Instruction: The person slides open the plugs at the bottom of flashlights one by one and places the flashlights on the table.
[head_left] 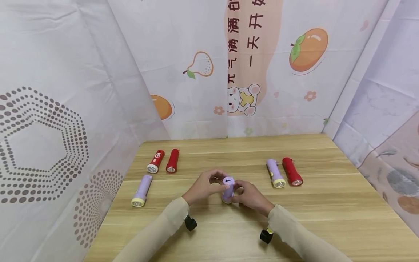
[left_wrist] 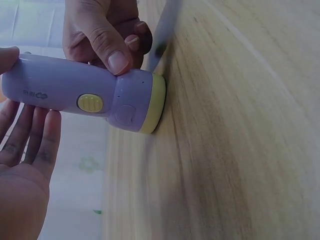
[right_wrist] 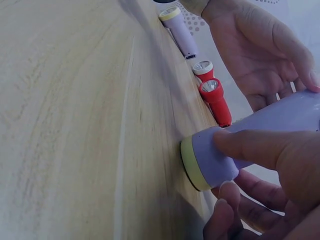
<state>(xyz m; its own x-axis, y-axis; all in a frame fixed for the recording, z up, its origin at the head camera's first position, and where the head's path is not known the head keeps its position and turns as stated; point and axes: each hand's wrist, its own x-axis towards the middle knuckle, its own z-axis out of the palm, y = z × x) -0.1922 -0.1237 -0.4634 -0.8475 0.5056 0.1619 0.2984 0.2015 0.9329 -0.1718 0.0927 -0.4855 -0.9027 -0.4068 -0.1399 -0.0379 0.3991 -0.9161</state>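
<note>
A lilac flashlight (head_left: 228,196) with a pale yellow head rim stands upright, lens down, on the wooden table. Around its upper end, my left hand (head_left: 206,186) holds it with thumb and fingers on opposite sides; the left wrist view shows the thumb near the tail. Lower down, my right hand (head_left: 251,196) grips the flashlight's head (right_wrist: 207,160) between thumb and curled fingers. A yellow ribbed switch (left_wrist: 90,103) shows on its side in the left wrist view. The lens is hidden against the tabletop.
On the table's left lie a red-and-white flashlight (head_left: 155,162), a red one (head_left: 172,161) and a lilac one (head_left: 142,191). Another lilac flashlight (head_left: 276,173) and a red flashlight (head_left: 292,171) lie at the right. Printed cloth (head_left: 196,109) hangs behind the wooden table (head_left: 343,203).
</note>
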